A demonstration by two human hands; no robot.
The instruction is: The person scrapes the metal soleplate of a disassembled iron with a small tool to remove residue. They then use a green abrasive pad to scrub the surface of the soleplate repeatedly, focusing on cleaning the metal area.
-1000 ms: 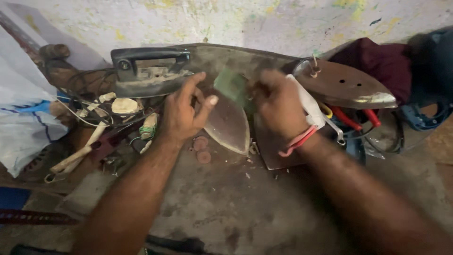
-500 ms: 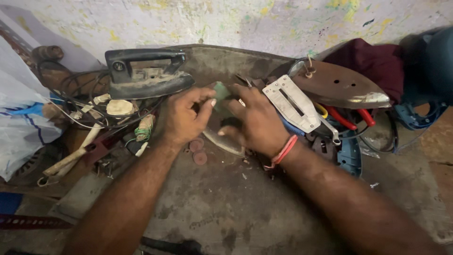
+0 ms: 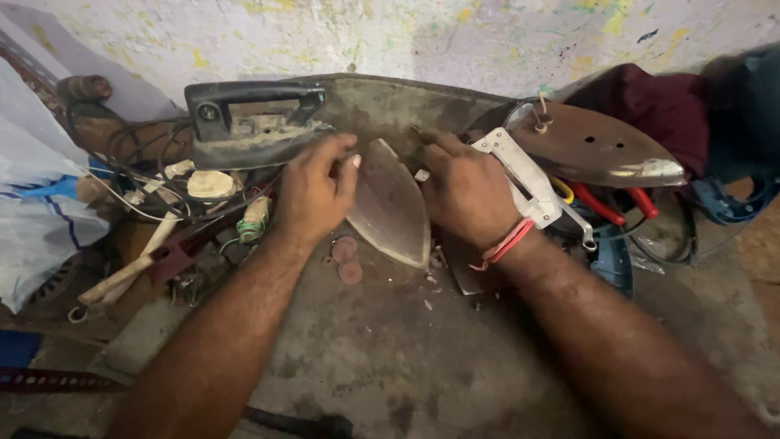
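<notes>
Left hand [image 3: 313, 195] curled over the left edge of a pointed metal soleplate [image 3: 390, 203], thumb and fingertips pressed against its rim, fingers bent rather than spread. Right hand [image 3: 465, 193] resting knuckles-up along the soleplate's right edge, fingers folded down toward the upper tip; grip hidden beneath the palm, so whether closed around the plate or only pressing on it cannot be told. Red thread band [image 3: 504, 242] around the right wrist.

Soleplate lying flat between both hands, point toward 12 o'clock, broad end toward 6 o'clock, touching each hand on its own side.

At 6 to 7 o'clock from the soleplate's broad end, two small round reddish discs [image 3: 348, 260] on the stained grey work surface [image 3: 390, 358]. At 10 o'clock from the left hand, a dark iron body with handle [image 3: 256, 122], lying against the wall. At 9 o'clock, a tangle of wires and pale plugs [image 3: 191, 183]. At 1 to 2 o'clock from the right hand, a white metal bracket [image 3: 520, 175], just beside the wrist, and beyond it a second brownish soleplate [image 3: 597, 146]. At 3 o'clock, red-handled pliers [image 3: 609, 203]. Far at 9 o'clock, a white plastic bag [image 3: 36, 211].
</notes>
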